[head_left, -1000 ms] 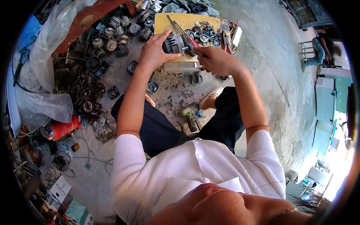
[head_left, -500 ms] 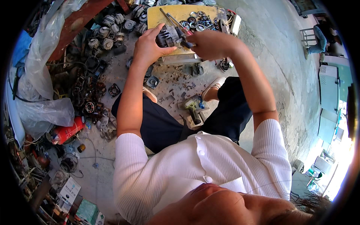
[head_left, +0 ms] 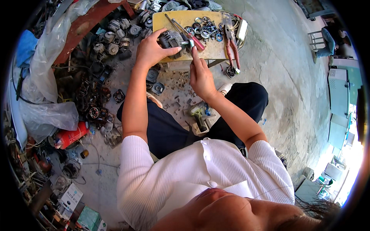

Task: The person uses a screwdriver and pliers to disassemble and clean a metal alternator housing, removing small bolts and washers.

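My left hand (head_left: 151, 53) is closed around a finned metal motor part (head_left: 169, 40) at the left of a yellow board (head_left: 160, 20). Just below its shaft, my right hand (head_left: 201, 77) is closed on a slim tool (head_left: 192, 45) with a silvery end at the shaft; its exact kind is unclear. Beside these lie a red-handled screwdriver (head_left: 198, 43), several metal rings and small parts (head_left: 204, 30), and pliers with red handles (head_left: 234, 52).
Piled motors (head_left: 113, 49), plastic sheeting (head_left: 48, 84) and a red container (head_left: 71, 134) crowd the left floor. A green power tool (head_left: 198, 117) lies between my legs. Cables and a white block (head_left: 242, 29) are beside the board. Another person (head_left: 327, 42) sits at the right.
My right hand and forearm have swung down and inward, uncovering the pliers. My right knee has shifted outward. My left hand keeps hold of the motor part.
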Action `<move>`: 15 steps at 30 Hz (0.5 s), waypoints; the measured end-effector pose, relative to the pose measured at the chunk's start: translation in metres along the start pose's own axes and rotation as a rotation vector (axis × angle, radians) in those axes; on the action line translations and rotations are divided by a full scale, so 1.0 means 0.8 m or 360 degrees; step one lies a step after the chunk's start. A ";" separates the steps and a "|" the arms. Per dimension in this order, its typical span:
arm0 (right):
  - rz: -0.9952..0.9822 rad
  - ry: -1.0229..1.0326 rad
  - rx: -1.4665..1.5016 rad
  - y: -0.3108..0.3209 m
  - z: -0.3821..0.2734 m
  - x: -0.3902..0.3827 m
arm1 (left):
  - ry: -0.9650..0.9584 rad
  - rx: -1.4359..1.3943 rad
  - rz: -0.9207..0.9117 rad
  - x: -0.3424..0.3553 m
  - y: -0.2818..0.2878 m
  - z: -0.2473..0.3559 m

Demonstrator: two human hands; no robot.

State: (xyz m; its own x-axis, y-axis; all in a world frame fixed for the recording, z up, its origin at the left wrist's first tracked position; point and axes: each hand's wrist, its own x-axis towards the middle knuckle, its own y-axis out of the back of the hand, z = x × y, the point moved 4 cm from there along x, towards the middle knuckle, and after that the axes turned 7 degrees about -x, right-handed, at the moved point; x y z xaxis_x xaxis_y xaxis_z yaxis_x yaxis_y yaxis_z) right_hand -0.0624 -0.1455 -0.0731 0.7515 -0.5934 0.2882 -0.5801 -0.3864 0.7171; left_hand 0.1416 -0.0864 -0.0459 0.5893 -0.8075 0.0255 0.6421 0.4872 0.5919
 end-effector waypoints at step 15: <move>-0.0101 -0.0312 0.0310 0.019 0.010 -0.005 | 0.0037 0.0028 -0.0088 0.026 -0.004 -0.053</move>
State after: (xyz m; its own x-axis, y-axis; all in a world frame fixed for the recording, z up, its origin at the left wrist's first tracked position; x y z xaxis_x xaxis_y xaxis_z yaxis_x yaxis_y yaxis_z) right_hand -0.0768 -0.1549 -0.0684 0.7242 -0.6817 0.1044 -0.5974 -0.5445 0.5888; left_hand 0.1724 -0.0910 -0.0815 0.5644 -0.8251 -0.0262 0.6655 0.4360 0.6058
